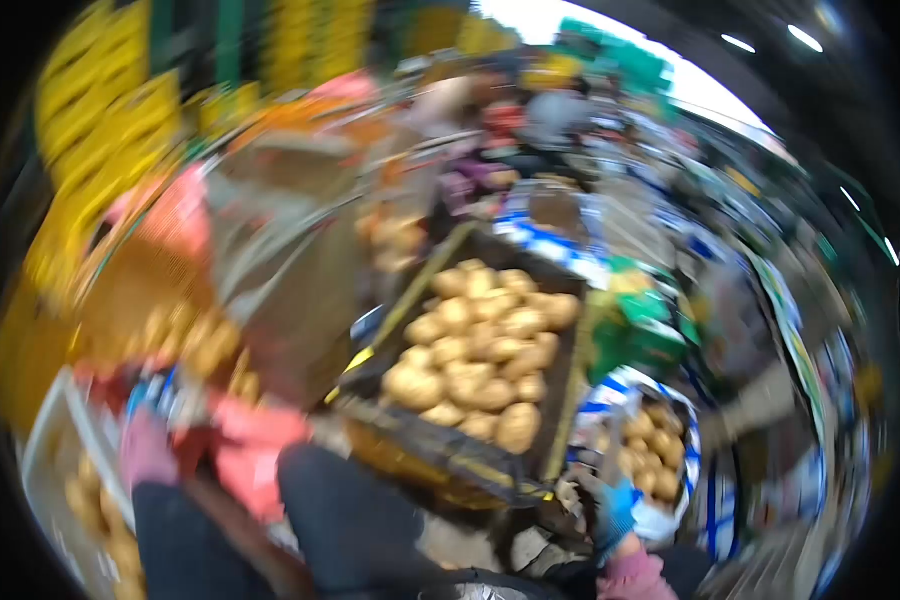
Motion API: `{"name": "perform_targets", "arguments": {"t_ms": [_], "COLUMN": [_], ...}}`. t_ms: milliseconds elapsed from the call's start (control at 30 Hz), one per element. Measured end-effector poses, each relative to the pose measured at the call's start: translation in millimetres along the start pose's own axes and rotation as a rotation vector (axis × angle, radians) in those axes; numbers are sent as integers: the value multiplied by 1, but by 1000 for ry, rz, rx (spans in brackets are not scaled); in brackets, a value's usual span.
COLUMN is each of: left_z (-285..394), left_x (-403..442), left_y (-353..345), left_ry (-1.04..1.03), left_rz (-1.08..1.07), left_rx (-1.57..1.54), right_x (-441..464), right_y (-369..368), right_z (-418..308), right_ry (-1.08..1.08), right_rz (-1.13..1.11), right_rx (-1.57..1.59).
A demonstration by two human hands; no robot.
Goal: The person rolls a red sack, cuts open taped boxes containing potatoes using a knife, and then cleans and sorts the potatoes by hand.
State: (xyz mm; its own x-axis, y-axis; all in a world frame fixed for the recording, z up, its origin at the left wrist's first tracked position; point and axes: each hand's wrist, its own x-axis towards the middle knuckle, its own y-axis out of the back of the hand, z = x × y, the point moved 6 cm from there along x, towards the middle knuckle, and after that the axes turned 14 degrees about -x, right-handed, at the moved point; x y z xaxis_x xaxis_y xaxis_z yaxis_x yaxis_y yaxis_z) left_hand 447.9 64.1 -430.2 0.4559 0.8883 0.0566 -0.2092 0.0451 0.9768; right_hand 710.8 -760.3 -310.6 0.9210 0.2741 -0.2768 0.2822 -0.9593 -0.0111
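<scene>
Potatoes (pixel 480 345) fill a dark crate (pixel 420 462) mid-scene on a cluttered floor (pixel 450 540), yellow crates (pixel 110 130) stacked far left, lights (pixel 805 39) far right. Blur hides whether the left hand (pixel 153 400) and right hand (pixel 617 512), beside a sack (pixel 660 522), are gripping.

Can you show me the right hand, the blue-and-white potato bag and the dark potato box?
Right hand (pixel 616 512): head view, on its blue-gloved middle.
Blue-and-white bag (pixel 660 520): head view, on its white side.
Dark box (pixel 425 442): head view, on its near wall.
</scene>
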Motion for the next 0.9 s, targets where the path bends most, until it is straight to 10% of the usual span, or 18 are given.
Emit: {"name": "perform_targets", "arguments": {"t_ms": [100,133,233,433,467,567,900], "left_z": [-43,-56,-55,-28,-23,-18,-31], "left_x": [-63,-80,-84,-104,-107,-92,-85], "left_y": [-6,-8,-24,-15,-13,-10,2], "left_ry": [91,124,122,221,217,174,282], "left_rz": [-81,-113,-196,-174,-181,-158,-47], "left_rx": [58,88,111,101,95,65,-113], "right_x": [3,33,26,5,7,-5,-4], "right_y": [-5,59,47,-8,0,-39,-194], "right_z": [6,71,73,11,22,-5,-11], "right_ry": [145,-266,-375,148,-191,38,-17], "right_rz": [34,-71,93,43,-31,38,-580], "right_rx": [-194,-99,-270,-668,-348,-396,-340]}}
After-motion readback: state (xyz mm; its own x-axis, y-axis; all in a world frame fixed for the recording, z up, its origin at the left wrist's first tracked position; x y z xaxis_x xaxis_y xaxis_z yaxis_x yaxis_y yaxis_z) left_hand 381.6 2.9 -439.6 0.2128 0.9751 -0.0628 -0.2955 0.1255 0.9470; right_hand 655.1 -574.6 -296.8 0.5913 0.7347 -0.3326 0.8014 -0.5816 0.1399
